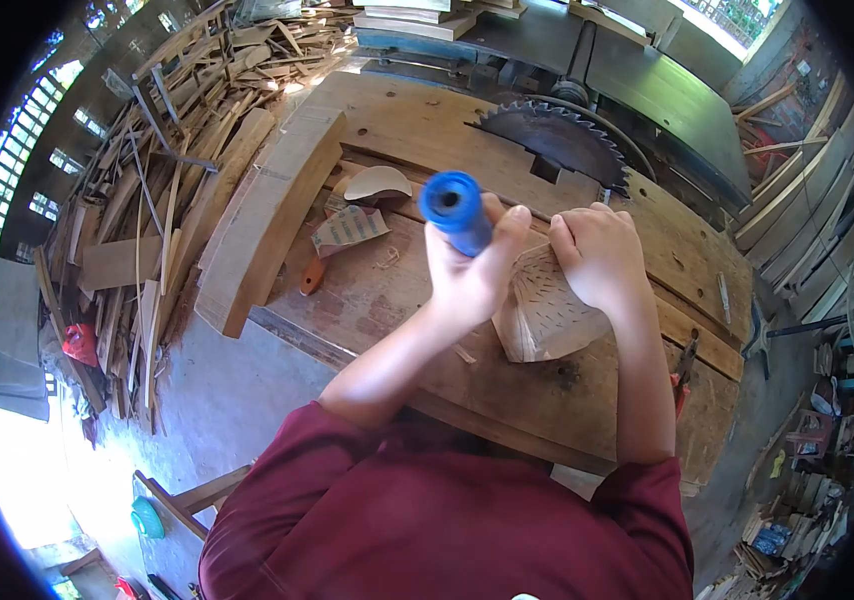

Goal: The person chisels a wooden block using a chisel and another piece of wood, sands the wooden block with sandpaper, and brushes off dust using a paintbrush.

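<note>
Left hand [472,275] grips a blue tool handle [453,208]; right hand [602,255] rests on the dash-marked wood block [545,315], grip unclear. Block lies nearward of the circular saw blade [562,140]. Advised: block steady, fingers clear.

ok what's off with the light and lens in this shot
Head view: strong fisheye bending, dark corners; the bright white opening at lower left is blown out. Head view again: sheen on the long dark metal tabletop, yet dark marks on the pale wooden block read clearly.
</note>
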`<control>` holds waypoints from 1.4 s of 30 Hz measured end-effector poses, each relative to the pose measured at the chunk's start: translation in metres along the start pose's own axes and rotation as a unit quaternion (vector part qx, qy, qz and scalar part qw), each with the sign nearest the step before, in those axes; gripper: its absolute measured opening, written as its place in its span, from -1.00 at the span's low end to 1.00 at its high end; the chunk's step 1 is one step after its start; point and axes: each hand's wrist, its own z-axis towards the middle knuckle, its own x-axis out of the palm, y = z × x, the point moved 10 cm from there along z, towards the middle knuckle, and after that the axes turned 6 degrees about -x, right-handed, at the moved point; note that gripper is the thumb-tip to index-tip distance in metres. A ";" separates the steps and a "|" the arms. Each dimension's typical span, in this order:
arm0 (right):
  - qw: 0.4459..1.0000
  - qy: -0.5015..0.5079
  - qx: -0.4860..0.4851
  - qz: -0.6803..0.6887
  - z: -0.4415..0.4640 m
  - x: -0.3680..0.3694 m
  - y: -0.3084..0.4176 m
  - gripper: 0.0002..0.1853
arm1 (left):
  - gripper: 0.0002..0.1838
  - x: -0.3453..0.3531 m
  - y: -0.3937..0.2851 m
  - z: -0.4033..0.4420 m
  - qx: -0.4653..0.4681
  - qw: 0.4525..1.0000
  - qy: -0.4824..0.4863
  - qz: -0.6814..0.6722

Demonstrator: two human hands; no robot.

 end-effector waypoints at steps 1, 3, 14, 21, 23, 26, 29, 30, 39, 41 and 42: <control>1.000 0.006 -0.001 0.002 0.000 0.001 0.000 -0.58 | -0.64 -0.005 -0.002 0.002 -0.020 0.999 0.000 -0.036; 1.000 -0.001 -0.007 0.010 0.001 0.000 0.001 -0.58 | -0.65 -0.007 -0.012 -0.003 -0.036 0.997 -0.009 -0.067; 1.000 0.010 0.010 0.011 -0.001 -0.001 0.000 -0.57 | -0.63 -0.004 -0.026 -0.013 0.029 0.998 -0.014 -0.052; 0.999 0.028 0.012 0.010 0.000 0.002 -0.001 -0.57 | -0.66 -0.002 -0.038 -0.019 0.047 0.991 0.044 -0.116; 1.000 0.008 0.008 0.012 -0.001 -0.001 0.000 -0.57 | -0.67 -0.010 -0.011 -0.024 0.049 0.998 -0.014 0.021; 1.000 -0.005 0.007 0.004 -0.003 -0.002 0.000 -0.56 | -0.66 -0.002 -0.004 -0.016 0.008 1.000 -0.015 0.008; 1.000 -0.002 0.005 0.010 -0.001 -0.001 -0.001 -0.56 | -0.64 -0.009 -0.026 -0.018 0.007 0.988 0.004 -0.155; 1.000 0.002 0.004 0.009 -0.001 0.001 -0.001 -0.56 | -0.63 -0.004 -0.042 -0.020 0.036 0.984 0.020 -0.172; 1.000 -0.009 -0.008 -0.005 -0.002 0.000 0.001 -0.56 | -0.59 -0.017 0.016 -0.010 -0.028 0.999 -0.041 -0.020; 1.000 -0.006 -0.007 -0.010 -0.002 0.000 0.001 -0.57 | -0.59 -0.018 0.018 -0.010 -0.023 0.999 -0.038 -0.023; 1.000 -0.007 -0.007 -0.008 -0.002 0.000 0.001 -0.56 | -0.59 -0.018 0.018 -0.011 -0.016 0.999 -0.040 -0.027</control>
